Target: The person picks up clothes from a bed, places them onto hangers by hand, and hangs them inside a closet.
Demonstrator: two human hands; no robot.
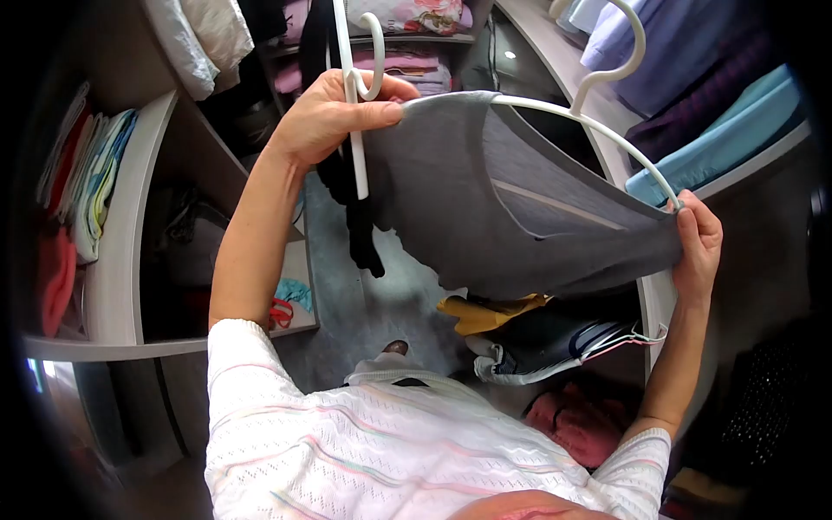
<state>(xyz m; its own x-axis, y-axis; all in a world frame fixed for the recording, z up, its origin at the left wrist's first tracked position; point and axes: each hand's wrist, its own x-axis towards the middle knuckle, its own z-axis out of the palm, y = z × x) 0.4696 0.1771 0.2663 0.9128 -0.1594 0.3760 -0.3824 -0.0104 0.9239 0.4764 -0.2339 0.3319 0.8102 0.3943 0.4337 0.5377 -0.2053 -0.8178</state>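
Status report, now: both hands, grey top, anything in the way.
Left hand and right hand gripping grey top. White hanger partly inside it. Second white hanger crowding left hand.

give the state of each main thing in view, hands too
Grey top: spread out, held at both ends
Left hand: closed on the top
Right hand: closed on the top
Hanger in the top: tilted, partly covered
Hanger at the left hand: crossing the hand
Yellow garment: crumpled
Pink garments: folded, stacked
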